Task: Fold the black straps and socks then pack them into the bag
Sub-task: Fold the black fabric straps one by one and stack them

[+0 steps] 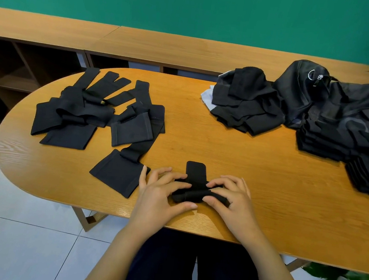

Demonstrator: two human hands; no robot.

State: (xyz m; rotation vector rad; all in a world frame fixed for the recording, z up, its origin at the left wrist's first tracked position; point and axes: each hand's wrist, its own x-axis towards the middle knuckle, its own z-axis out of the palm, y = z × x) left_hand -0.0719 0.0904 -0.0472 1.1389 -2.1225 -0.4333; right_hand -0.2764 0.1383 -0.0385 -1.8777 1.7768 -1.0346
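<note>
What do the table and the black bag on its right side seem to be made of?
Table: wood or wood veneer, satin finish; grain lines show across the top. Black bag: thin synthetic cloth, possibly mesh, faintly shiny; it slumps in creases and carries a metal ring.

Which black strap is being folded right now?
The small strap at the near table edge, half rolled, gripped by the left hand and right hand. The other straps lie loose in a pile at the table's left.

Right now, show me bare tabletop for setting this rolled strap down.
Bare: the strip of table between the loose straps and the folded pile, and the front edge right of the right hand. Crowded: far right, around the bag and stacks.
</note>
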